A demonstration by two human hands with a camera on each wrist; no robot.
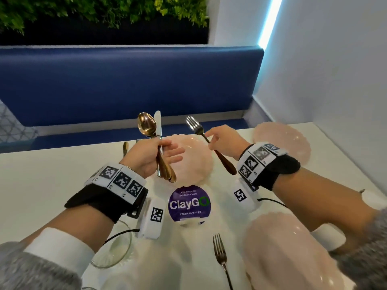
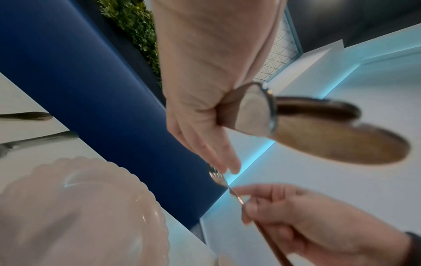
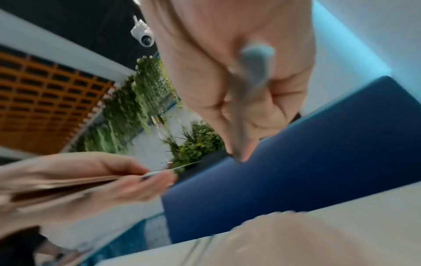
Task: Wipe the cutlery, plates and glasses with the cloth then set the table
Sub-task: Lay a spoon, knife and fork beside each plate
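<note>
A fork [image 1: 202,136] with silver tines and a coppery handle stands tilted in the air above the scalloped pink plate [image 1: 193,164] at the far side of the white worktop [image 1: 48,174]. The right hand [image 1: 225,141] pinches its neck between thumb and fingertips. Beside it, apart, the left hand [image 1: 150,154] clamps a gold spoon [image 1: 146,125] and a silver-bladed knife [image 1: 158,124] together with the thumb, bowl and blade up, the fingers stretched out straight. Another fork [image 1: 221,256] lies near a closer pink plate [image 1: 293,254].
</note>
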